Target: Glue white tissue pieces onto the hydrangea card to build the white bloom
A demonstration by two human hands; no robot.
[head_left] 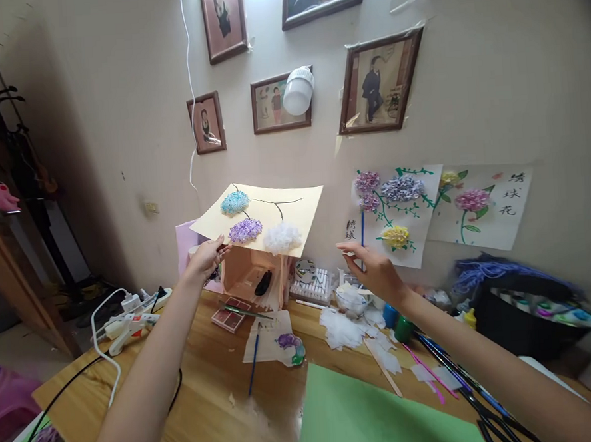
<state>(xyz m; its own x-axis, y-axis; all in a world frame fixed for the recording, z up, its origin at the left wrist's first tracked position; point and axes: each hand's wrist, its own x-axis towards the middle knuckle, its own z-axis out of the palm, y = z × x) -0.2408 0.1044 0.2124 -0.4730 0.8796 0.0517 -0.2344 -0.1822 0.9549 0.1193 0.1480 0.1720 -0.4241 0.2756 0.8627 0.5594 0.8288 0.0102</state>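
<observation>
My left hand pinches the lower left edge of a cream paper sheet, holding it raised and tilted above the table. On the sheet are a blue flower head, a purple one and a white one, with thin dark stem lines. To the right of the sheet, my right hand is raised with curled fingers around a slim blue-handled stick, which looks like a paintbrush standing upright. Its tip is too small to make out.
On the wooden table lie a paint-stained paper, a blue brush, white tissue pieces, a green sheet and scissors. A power strip is at left, a black bag at right. Flower pictures hang behind.
</observation>
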